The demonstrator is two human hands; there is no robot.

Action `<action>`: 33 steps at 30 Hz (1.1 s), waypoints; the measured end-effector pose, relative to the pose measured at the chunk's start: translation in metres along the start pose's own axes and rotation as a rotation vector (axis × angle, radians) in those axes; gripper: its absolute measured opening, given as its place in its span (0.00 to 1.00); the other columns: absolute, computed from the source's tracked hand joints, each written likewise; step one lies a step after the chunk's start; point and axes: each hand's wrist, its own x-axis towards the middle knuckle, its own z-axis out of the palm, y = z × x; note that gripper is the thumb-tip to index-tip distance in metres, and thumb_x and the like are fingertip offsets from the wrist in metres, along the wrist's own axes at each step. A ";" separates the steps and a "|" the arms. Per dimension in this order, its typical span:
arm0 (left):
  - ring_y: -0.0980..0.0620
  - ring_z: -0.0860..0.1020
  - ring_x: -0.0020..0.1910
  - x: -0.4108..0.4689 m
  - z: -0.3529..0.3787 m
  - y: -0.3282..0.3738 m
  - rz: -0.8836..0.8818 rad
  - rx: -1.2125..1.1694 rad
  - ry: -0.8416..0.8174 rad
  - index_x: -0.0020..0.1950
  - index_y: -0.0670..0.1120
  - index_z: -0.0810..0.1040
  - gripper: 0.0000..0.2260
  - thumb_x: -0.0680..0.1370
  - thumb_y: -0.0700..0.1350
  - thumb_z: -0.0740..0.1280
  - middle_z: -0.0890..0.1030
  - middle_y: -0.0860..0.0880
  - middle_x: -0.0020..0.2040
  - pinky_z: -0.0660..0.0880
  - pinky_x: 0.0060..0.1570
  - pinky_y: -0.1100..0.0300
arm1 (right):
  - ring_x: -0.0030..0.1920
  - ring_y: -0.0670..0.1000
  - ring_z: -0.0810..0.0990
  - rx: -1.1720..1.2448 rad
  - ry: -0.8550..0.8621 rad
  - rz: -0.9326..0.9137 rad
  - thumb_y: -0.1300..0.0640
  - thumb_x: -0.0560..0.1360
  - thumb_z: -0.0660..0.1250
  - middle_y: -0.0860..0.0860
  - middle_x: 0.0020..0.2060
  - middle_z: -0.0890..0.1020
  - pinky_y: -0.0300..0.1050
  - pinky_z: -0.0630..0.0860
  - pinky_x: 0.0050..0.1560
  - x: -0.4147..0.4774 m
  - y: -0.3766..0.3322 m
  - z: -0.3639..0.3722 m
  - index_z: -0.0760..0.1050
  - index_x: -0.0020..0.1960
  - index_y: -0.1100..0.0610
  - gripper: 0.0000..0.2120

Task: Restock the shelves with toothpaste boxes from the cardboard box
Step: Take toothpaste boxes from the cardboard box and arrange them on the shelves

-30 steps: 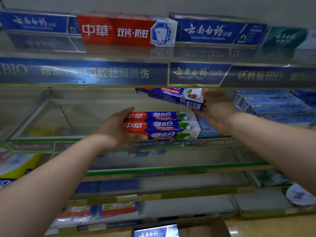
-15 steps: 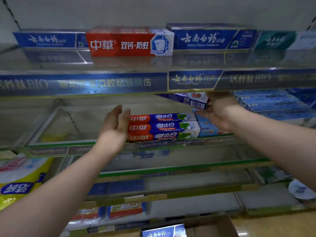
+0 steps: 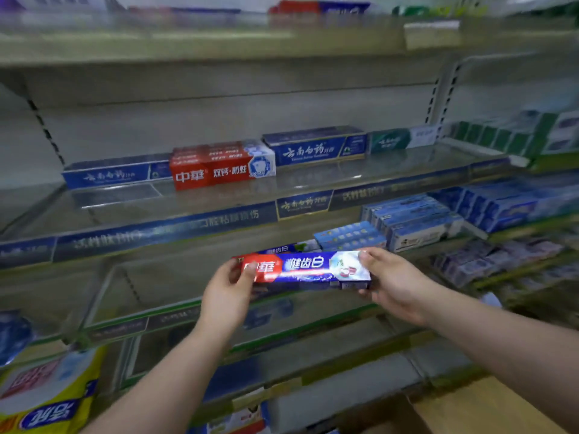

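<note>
Left hand [image 3: 228, 297] and right hand [image 3: 395, 285] each gripped one end of a toothpaste box [image 3: 308, 267], not yet shelved; stocked boxes [image 3: 283, 248] sat at 12 o'clock, likely more to go.

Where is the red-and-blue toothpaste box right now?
Head view, centre: the red-and-blue toothpaste box is held level between the left hand at its red end and the right hand at its white end, just below the pale blue boxes.
</note>
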 end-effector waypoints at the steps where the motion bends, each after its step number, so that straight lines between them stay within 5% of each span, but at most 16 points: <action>1: 0.44 0.80 0.55 -0.006 -0.004 0.006 -0.025 -0.019 -0.040 0.65 0.45 0.72 0.15 0.79 0.46 0.66 0.79 0.44 0.57 0.76 0.58 0.45 | 0.36 0.51 0.75 -0.016 -0.002 -0.007 0.59 0.82 0.55 0.57 0.42 0.79 0.36 0.72 0.26 -0.013 -0.005 0.000 0.71 0.50 0.58 0.07; 9: 0.47 0.83 0.48 -0.052 -0.039 0.101 0.052 -0.064 -0.168 0.52 0.49 0.76 0.08 0.75 0.44 0.71 0.82 0.48 0.51 0.81 0.46 0.49 | 0.39 0.50 0.79 0.001 0.026 -0.136 0.58 0.81 0.57 0.56 0.44 0.81 0.41 0.74 0.35 -0.101 -0.086 0.007 0.71 0.54 0.60 0.07; 21: 0.45 0.83 0.48 -0.081 -0.089 0.281 0.295 -0.146 -0.196 0.58 0.50 0.75 0.15 0.73 0.46 0.73 0.80 0.46 0.56 0.81 0.48 0.47 | 0.40 0.51 0.80 -0.023 -0.055 -0.402 0.59 0.81 0.56 0.54 0.40 0.84 0.42 0.79 0.41 -0.163 -0.250 0.049 0.73 0.51 0.61 0.09; 33: 0.48 0.83 0.48 -0.068 -0.094 0.311 0.326 -0.078 -0.173 0.61 0.51 0.72 0.18 0.73 0.48 0.72 0.79 0.47 0.56 0.82 0.45 0.50 | 0.44 0.52 0.82 -0.165 -0.056 -0.283 0.58 0.81 0.57 0.59 0.46 0.82 0.45 0.81 0.39 -0.148 -0.303 0.058 0.71 0.59 0.64 0.11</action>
